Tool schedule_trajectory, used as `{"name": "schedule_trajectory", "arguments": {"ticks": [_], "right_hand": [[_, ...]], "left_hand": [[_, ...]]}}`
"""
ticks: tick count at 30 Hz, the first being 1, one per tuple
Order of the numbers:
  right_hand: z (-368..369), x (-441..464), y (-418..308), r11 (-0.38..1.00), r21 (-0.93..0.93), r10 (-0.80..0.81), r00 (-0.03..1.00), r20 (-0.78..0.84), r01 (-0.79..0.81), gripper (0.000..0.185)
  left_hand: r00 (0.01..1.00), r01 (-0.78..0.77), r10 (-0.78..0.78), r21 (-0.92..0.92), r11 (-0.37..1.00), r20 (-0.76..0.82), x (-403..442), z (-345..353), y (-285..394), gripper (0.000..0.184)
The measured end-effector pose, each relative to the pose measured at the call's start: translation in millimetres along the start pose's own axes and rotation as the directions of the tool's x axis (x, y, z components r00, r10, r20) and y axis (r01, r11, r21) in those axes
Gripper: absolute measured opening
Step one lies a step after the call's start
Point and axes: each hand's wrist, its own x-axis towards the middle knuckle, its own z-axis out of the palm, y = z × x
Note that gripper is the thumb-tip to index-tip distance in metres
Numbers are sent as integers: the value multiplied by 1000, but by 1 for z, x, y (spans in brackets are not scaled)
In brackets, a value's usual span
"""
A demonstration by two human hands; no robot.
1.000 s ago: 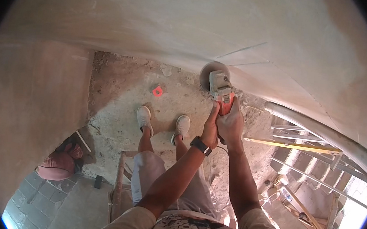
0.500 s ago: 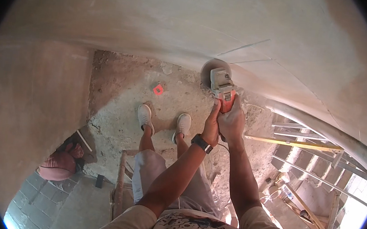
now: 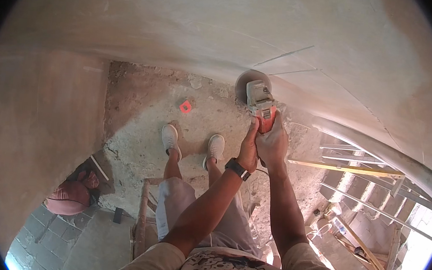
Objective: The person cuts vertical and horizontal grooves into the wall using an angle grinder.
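Both of my hands are wrapped around an angle grinder (image 3: 261,99) with a grey head and an orange-red body. My left hand (image 3: 248,149), with a dark watch (image 3: 237,169) on its wrist, grips the body from the left. Around the rear of the body closes my right hand (image 3: 273,144), pressed against the left one. The round disc (image 3: 242,84) looks blurred and is at the plastered wall (image 3: 184,33), low down; its exact contact is hard to see. Two straight cut lines (image 3: 284,55) run up the wall from near the disc.
A small orange-red object (image 3: 185,106) lies on the rough floor (image 3: 138,127) ahead of my shoes (image 3: 216,146). To the right are a yellow level-like bar (image 3: 348,169), metal bars and a large pipe (image 3: 381,151). A wooden frame (image 3: 141,216) stands by my legs; a reddish bag-like object (image 3: 68,197) lies left.
The grinder and both hands stay almost in place. The view has shifted very slightly; the grip looks the same.
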Motion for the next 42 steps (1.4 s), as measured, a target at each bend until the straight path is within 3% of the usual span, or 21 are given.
{"name": "schedule_trajectory", "arguments": {"ticks": [33,42], "right_hand": [[1,3,-9,1000,-19,20,1000,0,-20,62],[-5,5,-21,998,-12,65,998,10,-65,54]], "left_hand": [[999,25,-25,1,1000,-28,3,-5,3,69],[1000,21,-21,8,1000,-4,6,-2,5,71]]}}
